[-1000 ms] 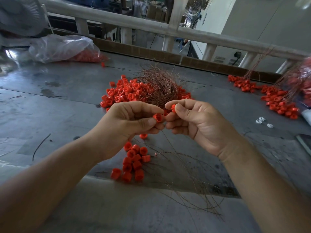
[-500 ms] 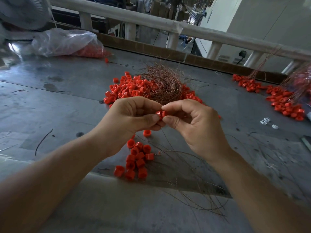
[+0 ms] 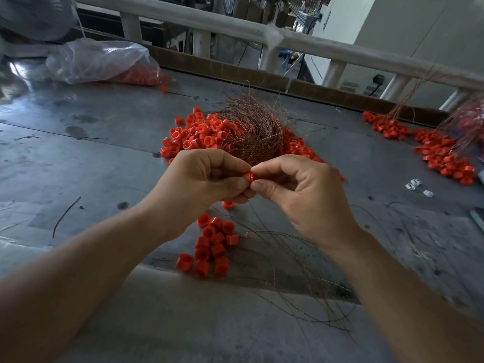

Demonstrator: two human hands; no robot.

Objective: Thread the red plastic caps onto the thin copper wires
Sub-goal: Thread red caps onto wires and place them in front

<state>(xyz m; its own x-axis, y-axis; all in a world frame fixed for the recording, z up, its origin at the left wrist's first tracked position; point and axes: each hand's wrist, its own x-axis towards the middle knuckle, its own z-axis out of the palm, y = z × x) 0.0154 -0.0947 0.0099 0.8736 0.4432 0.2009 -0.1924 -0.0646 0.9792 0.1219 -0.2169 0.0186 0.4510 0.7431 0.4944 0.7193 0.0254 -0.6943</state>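
With fingertips point(image 3: 239, 183) of left hand point(image 3: 199, 184) and right hand point(image 3: 301, 189) pinching one red cap point(image 3: 248, 177) above the table point(image 3: 78, 158), probably mid-threading and far from finished: small, seemingly threaded cluster point(image 3: 212, 244) under the hands, large loose pile point(image 3: 193, 134) and copper wire bundle point(image 3: 256, 129) beyond.

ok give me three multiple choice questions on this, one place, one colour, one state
1. The copper wire bundle lies: A in a drawer; B on the far pile of red caps; C on the floor.
2. The few small pieces lying apart from the caps are: A red; B blue; C white.
3. The left hand and right hand: A pinch one red cap together; B lie flat; C hang empty.
Answers: 1 B, wires rest atop the heap; 2 C, pale against grey; 3 A, fingertips of both meet on it.
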